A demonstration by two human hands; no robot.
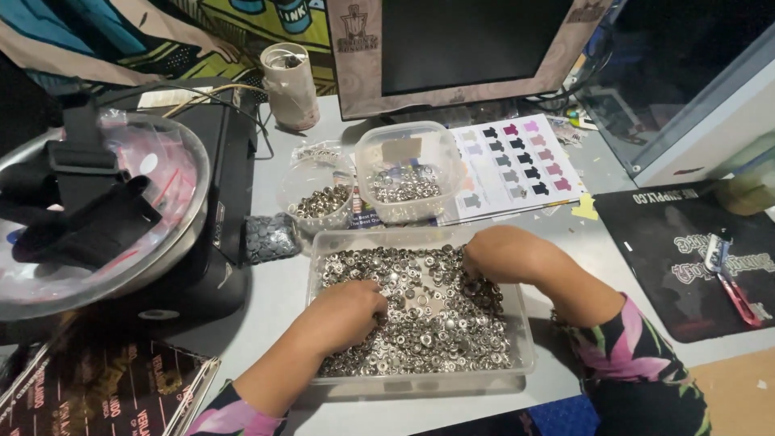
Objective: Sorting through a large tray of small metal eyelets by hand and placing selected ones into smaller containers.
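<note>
A clear rectangular plastic tub point(420, 384) sits in front of me, filled with several small silver metal snap parts point(440, 323). My left hand point(349, 311) rests inside it on the left, fingers curled down into the pile. My right hand point(494, 252) reaches in at the tub's far right corner, bent at the wrist, with its fingers hidden among the parts. Whether either hand holds a piece is hidden.
Behind the tub stand a round clear cup point(319, 198) and a square clear container point(408, 182), both holding metal parts. A colour chart sheet point(517, 165), a monitor point(464, 48), a big clear bowl point(182, 206) and a black mat point(694, 258) with a red-handled tool point(739, 299) surround them.
</note>
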